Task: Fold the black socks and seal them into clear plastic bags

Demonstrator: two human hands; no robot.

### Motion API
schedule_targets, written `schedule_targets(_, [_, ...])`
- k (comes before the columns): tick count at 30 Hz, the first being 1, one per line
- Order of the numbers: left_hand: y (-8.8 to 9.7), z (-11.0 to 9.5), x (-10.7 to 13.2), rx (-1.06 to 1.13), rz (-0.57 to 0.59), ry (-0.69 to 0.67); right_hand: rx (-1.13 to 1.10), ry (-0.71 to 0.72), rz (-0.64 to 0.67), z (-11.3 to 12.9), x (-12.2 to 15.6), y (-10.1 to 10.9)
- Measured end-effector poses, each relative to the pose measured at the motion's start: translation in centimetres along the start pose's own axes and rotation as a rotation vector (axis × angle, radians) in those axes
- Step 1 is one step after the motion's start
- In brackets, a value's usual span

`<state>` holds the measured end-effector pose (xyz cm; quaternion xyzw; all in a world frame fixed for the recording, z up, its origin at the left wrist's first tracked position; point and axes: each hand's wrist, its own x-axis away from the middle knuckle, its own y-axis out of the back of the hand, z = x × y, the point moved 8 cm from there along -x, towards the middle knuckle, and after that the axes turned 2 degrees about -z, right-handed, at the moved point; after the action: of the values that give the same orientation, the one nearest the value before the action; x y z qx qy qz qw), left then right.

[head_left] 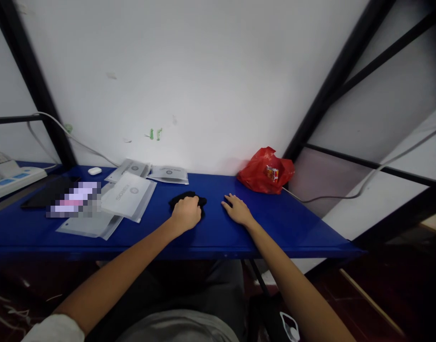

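- Nearest the viewer, the person's grey clothing (182, 327) lay in soft folds below the front edge of the blue tabletop (211, 240), which was smooth, hard and faintly glossy.
- The left hand (186, 213), knuckles upward, was closed on the black cloth (176, 199); its fingertips were hidden.
- The right hand (236, 210) lay palm down on the bare surface, fingers parted and gripping nothing, to the right of the cloth and apart from it.
- The black cloth lay on the tabletop near the middle, between the pouches and the right hand; it was matt, limp and crumpled, with uneven edges showing beyond the fist.
- As a judgement, the hold was best served by even downward pressure, a relaxed wrist and the fabric gathered wholly under the fingers; the flat right hand gave a suitable support.
- To the left, the translucent pouches (128, 192) overlapped: thin, frosted, rectangular and printed in grey, probably slippery on one another.
- Farther right, the red plastic bag (253, 170) stood bunched near the wall, its film creased and shiny.
- At the far left sat a small, rounded white case (94, 171).
- Behind everything rose the white wall (203, 71), matt and marked by green scraps (151, 134).
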<state>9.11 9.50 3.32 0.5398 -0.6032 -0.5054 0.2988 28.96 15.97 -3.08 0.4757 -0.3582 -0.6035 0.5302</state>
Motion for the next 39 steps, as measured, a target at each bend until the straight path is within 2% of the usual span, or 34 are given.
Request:
schedule_targets(2, [1.7,0.4,-0.3,0.184,-0.006,0.023,-0.001,0.005,-0.004,0.0,0.0,-0.1])
schedule_targets(4, [4.0,2.0,-0.8,0.303,-0.081,0.06,-0.002,0.013,-0.007,-0.1,-0.1,-0.2])
schedule_targets(6, [6.2,4.8,-1.0,0.305,-0.212,0.14,-0.007,0.022,-0.015,-0.2,-0.2,-0.2])
schedule_targets(8, [7.8,7.6,-0.8,0.182,-0.371,0.215,-0.022,0.029,-0.038,-0.4,-0.2,0.0])
schedule_targets(10, [7.3,8.8,-0.6,0.089,-0.38,0.168,-0.062,0.056,-0.094,-0.2,-0.2,0.6])
schedule_targets(12, [5.0,8.7,-0.4,0.031,-0.248,0.058,-0.122,0.104,-0.208,0.6,0.2,1.9])
schedule_targets(14, [2.8,8.4,0.3,-0.046,-0.128,0.012,-0.187,0.179,-0.339,2.3,1.1,3.4])
schedule_targets(16, [2.2,7.6,1.2,-0.153,-0.165,-0.005,-0.237,0.285,-0.405,4.9,2.7,4.3])
schedule_targets(18, [2.7,5.9,2.0,-0.236,-0.273,-0.094,-0.254,0.407,-0.347,8.1,4.4,4.1])
schedule_targets(20, [2.7,4.2,2.4,-0.27,-0.308,-0.219,-0.23,0.512,-0.26,11.2,6.2,3.5])
schedule_targets(22, [2.1,3.5,2.1,-0.288,-0.256,-0.251,-0.166,0.544,-0.177,13.0,7.3,2.7])
schedule_targets(24, [1.3,4.2,1.3,-0.31,-0.184,-0.162,-0.109,0.534,-0.123,13.7,7.7,2.1])
schedule_targets(28, [0.2,5.9,-0.5,-0.208,-0.08,-0.01,-0.043,0.49,-0.086,12.8,7.1,1.7])
schedule_targets(32, [1.5,7.0,-0.8,0.007,-0.096,0.062,0.033,0.414,-0.067,10.1,6.2,2.5])
schedule_targets(34, [3.1,8.2,-0.2,0.069,-0.152,0.153,0.093,0.324,-0.074,8.0,5.8,3.3])
schedule_targets(36, [5.1,9.3,1.0,0.021,-0.27,0.258,0.168,0.211,-0.1,5.8,5.4,4.3])
schedule_targets(37, [5.9,9.4,1.5,-0.035,-0.331,0.278,0.196,0.165,-0.124,5.0,5.3,4.8])
schedule_targets(39, [6.2,8.4,2.3,-0.138,-0.376,0.207,0.2,0.129,-0.169,4.2,5.2,5.5])
